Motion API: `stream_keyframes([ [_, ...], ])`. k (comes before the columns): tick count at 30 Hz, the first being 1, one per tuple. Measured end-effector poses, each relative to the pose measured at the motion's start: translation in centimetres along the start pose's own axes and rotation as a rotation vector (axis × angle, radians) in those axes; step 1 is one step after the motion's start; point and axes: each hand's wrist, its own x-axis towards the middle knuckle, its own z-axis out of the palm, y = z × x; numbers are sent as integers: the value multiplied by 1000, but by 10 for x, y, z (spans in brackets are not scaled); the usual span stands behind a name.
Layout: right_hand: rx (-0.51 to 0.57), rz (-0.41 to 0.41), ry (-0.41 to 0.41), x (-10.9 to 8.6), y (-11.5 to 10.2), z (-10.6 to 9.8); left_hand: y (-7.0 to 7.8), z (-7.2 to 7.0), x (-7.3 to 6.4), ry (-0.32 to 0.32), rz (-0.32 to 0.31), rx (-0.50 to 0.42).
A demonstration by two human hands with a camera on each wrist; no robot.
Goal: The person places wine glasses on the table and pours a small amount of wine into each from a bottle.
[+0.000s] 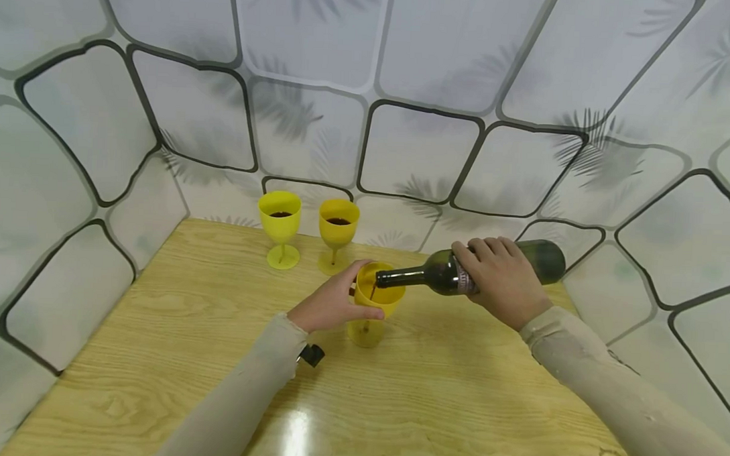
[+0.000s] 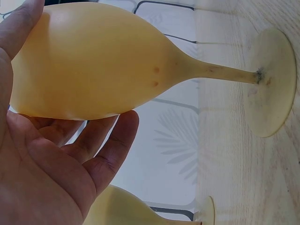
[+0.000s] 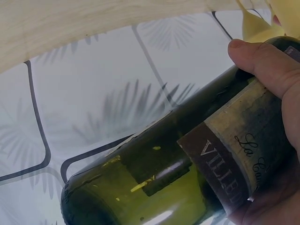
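Observation:
My right hand (image 1: pixel 502 280) grips a dark green wine bottle (image 1: pixel 440 272) by its body, tilted with the neck down to the left. The bottle's mouth reaches over the rim of a yellow goblet (image 1: pixel 394 297). A thin dark stream (image 1: pixel 372 293) runs from it into the bowl. My left hand (image 1: pixel 329 302) holds that goblet around the bowl, thumb on the near side. In the left wrist view the goblet's foot (image 2: pixel 272 84) is at the wooden tabletop. A paper label (image 3: pixel 234 154) shows on the bottle in the right wrist view, partly covered by the hand.
Two more goblets, one yellow-green (image 1: pixel 280 228) and one yellow (image 1: pixel 337 235), stand behind the held one, each with dark liquid inside. The wooden table (image 1: pixel 156 328) meets a patterned wall (image 1: pixel 308 132) at the back. A small black object (image 1: pixel 311 355) shows beside my left wrist.

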Motion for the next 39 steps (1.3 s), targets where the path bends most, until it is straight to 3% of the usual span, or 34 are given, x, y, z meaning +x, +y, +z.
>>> stream_keyframes([
  [18,-18,28,-56,0,-1,-5,-2,0,1,-5,2,0],
  [39,-64,5,-48,5,-4,-12,-5,-1,3,-4,33,4],
])
